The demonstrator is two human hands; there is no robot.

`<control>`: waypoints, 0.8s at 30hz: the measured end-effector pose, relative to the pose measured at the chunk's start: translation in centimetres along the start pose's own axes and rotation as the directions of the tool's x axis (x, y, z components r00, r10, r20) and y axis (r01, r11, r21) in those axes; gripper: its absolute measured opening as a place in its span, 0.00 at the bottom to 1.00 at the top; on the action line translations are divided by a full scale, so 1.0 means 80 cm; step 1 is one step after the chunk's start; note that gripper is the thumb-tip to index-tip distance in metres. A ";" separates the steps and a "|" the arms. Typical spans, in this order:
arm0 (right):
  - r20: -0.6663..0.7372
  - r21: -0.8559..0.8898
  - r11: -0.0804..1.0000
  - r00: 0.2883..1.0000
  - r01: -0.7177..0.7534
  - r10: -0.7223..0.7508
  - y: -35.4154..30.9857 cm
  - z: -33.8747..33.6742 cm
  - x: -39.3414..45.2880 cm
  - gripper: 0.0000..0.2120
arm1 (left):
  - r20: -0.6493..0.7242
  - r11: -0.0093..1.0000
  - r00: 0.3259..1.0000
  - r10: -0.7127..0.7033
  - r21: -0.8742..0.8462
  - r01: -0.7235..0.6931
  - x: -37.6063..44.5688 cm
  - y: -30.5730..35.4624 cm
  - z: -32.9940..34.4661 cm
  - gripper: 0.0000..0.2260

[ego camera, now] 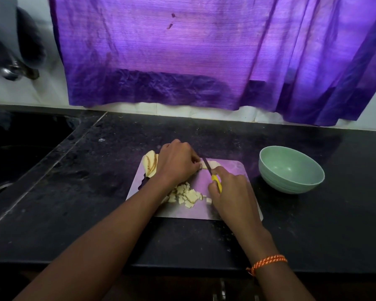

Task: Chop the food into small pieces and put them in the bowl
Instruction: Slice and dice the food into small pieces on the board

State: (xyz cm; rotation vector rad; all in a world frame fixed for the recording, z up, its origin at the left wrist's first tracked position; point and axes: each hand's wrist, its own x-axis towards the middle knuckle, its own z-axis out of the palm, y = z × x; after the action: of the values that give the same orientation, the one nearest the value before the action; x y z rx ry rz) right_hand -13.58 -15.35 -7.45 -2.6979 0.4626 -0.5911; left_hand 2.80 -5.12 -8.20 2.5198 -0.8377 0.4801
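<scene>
A pale cutting board point(232, 177) lies on the black counter. My left hand point(178, 161) pinches a pale slice of food point(213, 164) at the board's far edge. My right hand point(228, 190) grips a yellow-handled knife point(213, 175), and its blade stands on that slice next to my left fingertips. A heap of small cut pieces point(186, 195) lies at the board's middle, partly under my left forearm. Several uncut slices point(151, 162) are stacked at the far left corner. A light green bowl point(291, 170) stands empty to the right of the board.
A dark sink point(20, 153) is sunk into the counter point(334, 224) at the left. A purple curtain point(204, 51) hangs over the back wall. The counter's front edge runs just below my forearms.
</scene>
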 end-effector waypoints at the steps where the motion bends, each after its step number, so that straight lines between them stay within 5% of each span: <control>1: 0.007 -0.012 1.000 1.000 0.004 -0.004 0.000 0.001 0.000 0.15 | 0.001 1.000 1.000 -0.003 -0.004 0.003 0.000 0.000 0.000 0.10; 18: 0.045 -0.097 0.995 0.999 0.005 0.000 0.007 -0.025 -0.044 0.12 | 0.003 0.999 1.000 -0.006 0.044 0.006 -0.005 0.007 0.001 0.10; 24: -0.047 0.059 0.998 0.999 -0.012 0.015 0.011 -0.030 -0.047 0.18 | -0.007 1.000 1.000 -0.023 0.005 0.023 0.000 0.000 -0.004 0.06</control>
State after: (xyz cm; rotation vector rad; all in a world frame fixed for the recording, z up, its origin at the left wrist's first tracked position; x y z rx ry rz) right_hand -18.13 -15.29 -7.03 -2.6278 0.4677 -0.6555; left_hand 2.75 -4.96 -7.96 2.5283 -0.8053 0.4844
